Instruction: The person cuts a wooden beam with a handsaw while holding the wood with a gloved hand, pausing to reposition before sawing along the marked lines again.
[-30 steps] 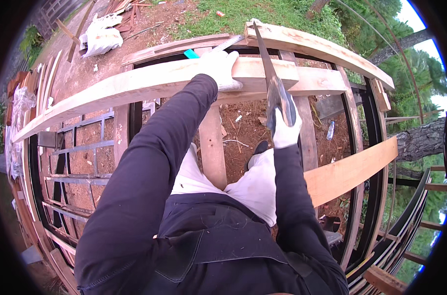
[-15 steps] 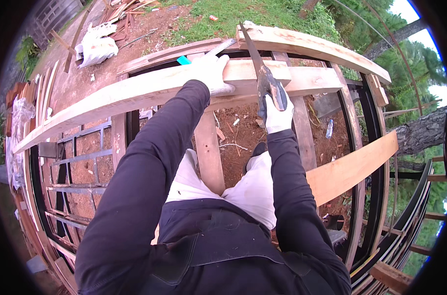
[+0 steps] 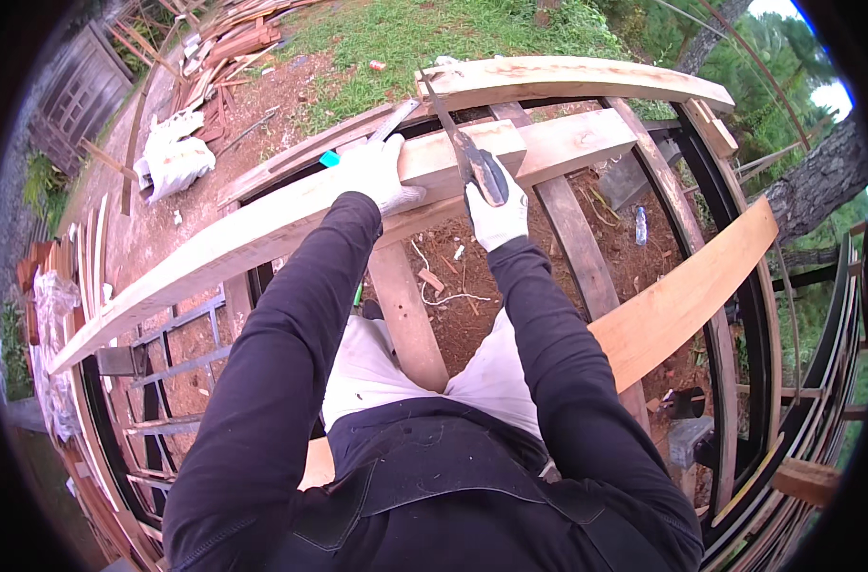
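Observation:
My right hand (image 3: 499, 212), in a white glove, is wrapped around the dark handle of a handsaw (image 3: 447, 118). Its narrow blade points away and crosses a long pale timber beam (image 3: 262, 208) a short way in from the beam's right end. My left hand (image 3: 375, 177), also gloved, grips that beam just left of the saw, thumb on the near face. By the left fingers lie a grey metal strip (image 3: 396, 120) and a small teal piece (image 3: 330, 158); whether the hand touches them I cannot tell. Beneath the beam's right end runs another pale timber (image 3: 587, 143).
A thick pale beam (image 3: 587, 78) lies across the far side of the frame. A flat light board (image 3: 687, 297) slants at my right, near a tree trunk (image 3: 820, 176). Cross planks (image 3: 407, 315) span around my legs. A white sack (image 3: 176, 157) lies far left; a plastic bottle (image 3: 641, 226) is on the ground.
The view has shifted, so the beam, saw and both hands sit further left in the picture. Both hands keep their holds, and the saw stays across the beam near its right end.

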`<action>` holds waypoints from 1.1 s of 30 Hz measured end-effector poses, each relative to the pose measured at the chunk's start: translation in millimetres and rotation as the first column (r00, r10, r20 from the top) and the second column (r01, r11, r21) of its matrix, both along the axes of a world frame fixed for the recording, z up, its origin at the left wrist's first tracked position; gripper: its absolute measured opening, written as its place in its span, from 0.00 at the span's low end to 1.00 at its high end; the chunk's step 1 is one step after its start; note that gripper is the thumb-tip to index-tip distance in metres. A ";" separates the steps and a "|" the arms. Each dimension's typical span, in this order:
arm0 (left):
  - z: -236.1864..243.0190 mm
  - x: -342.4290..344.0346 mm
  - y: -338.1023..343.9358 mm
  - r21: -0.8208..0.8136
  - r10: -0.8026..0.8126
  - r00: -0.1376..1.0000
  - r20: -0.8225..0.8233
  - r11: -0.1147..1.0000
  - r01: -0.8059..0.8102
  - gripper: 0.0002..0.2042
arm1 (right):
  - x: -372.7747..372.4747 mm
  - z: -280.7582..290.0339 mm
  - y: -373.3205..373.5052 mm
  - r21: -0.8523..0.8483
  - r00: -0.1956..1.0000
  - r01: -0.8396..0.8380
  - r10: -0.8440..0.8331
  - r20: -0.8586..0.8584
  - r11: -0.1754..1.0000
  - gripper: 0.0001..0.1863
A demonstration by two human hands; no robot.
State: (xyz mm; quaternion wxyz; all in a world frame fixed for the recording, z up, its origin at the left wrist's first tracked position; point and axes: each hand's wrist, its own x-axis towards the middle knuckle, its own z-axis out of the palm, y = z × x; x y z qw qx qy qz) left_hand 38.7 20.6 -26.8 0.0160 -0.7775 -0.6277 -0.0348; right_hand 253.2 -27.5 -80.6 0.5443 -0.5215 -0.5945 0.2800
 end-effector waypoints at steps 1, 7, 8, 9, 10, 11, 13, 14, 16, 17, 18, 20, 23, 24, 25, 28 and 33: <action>3.5 -2.7 -5.5 -0.013 0.006 1.000 0.015 1.000 -0.006 0.46 | -3.2 3.4 -0.8 -0.033 1.000 -0.004 0.005 0.018 0.999 0.30; 30.3 25.0 -15.7 -0.139 0.054 0.993 -0.102 0.988 -0.068 0.52 | 4.3 7.2 2.2 -0.047 0.999 -0.003 0.001 -0.047 0.999 0.31; 30.5 27.5 -18.5 -0.130 0.101 0.981 -0.166 0.984 -0.123 0.53 | 3.9 6.7 1.9 -0.073 0.996 -0.017 0.011 -0.084 0.997 0.31; 24.1 25.2 -15.3 -0.174 0.138 0.979 -0.153 0.971 -0.164 0.53 | 1.3 4.1 3.2 -0.079 0.994 -0.026 0.017 -0.107 0.997 0.32; 16.5 25.1 -10.7 -0.183 0.139 0.975 -0.173 0.968 -0.170 0.53 | 3.0 3.1 4.8 -0.072 0.992 -0.054 0.046 -0.119 0.996 0.34; 12.6 23.2 -7.8 -0.164 0.154 0.971 -0.181 0.969 -0.184 0.53 | 4.0 7.5 4.4 -0.084 0.994 -0.065 0.057 -0.090 0.994 0.34; 5.6 16.4 -3.9 -0.148 0.150 0.975 -0.162 0.973 -0.174 0.53 | 2.5 10.8 4.4 -0.082 0.992 -0.092 0.084 -0.091 0.992 0.36; 3.3 12.4 -1.0 -0.151 0.150 0.973 -0.178 0.972 -0.178 0.53 | 1.0 10.0 4.3 -0.086 0.991 -0.094 0.085 -0.106 0.992 0.36; -1.3 7.0 1.5 -0.167 0.122 0.981 -0.154 0.975 -0.147 0.54 | -0.5 9.7 5.0 -0.109 0.996 -0.078 0.082 0.030 0.991 0.37; -3.0 5.6 2.0 -0.174 0.130 0.978 -0.161 0.972 -0.158 0.54 | -1.2 9.9 4.7 -0.110 0.995 -0.095 0.098 0.021 0.989 0.37; -4.3 3.0 2.9 -0.151 0.123 0.980 -0.157 0.978 -0.147 0.54 | -2.6 10.6 5.0 -0.117 0.994 -0.108 0.111 0.017 0.987 0.37; -2.6 7.8 1.0 -0.137 0.129 0.981 -0.145 0.979 -0.149 0.54 | -0.8 8.8 5.9 -0.125 0.995 -0.094 0.095 0.004 0.988 0.37; -1.1 18.4 3.1 -0.154 0.122 0.975 -0.184 0.976 -0.152 0.54 | 5.4 4.8 6.1 -0.095 0.994 -0.109 0.107 -0.024 0.989 0.36; 0.7 18.8 1.7 -0.159 0.127 0.976 -0.175 0.975 -0.155 0.54 | 8.6 3.1 6.0 -0.080 0.996 -0.094 0.094 -0.010 0.992 0.36; 2.9 21.8 4.9 -0.184 0.120 0.980 -0.160 0.972 -0.149 0.54 | 12.9 0.7 7.4 -0.039 0.997 -0.073 0.074 0.030 0.997 0.37; -4.0 1.1 15.3 -0.144 0.086 0.988 -0.129 0.984 -0.104 0.53 | -0.4 2.1 8.4 -0.038 0.996 -0.088 0.087 -0.036 0.995 0.36; -15.1 2.3 17.4 -0.113 0.026 1.000 -0.011 0.993 -0.027 0.52 | 10.7 25.6 -8.7 -0.224 0.992 -0.122 0.123 -0.009 0.967 0.35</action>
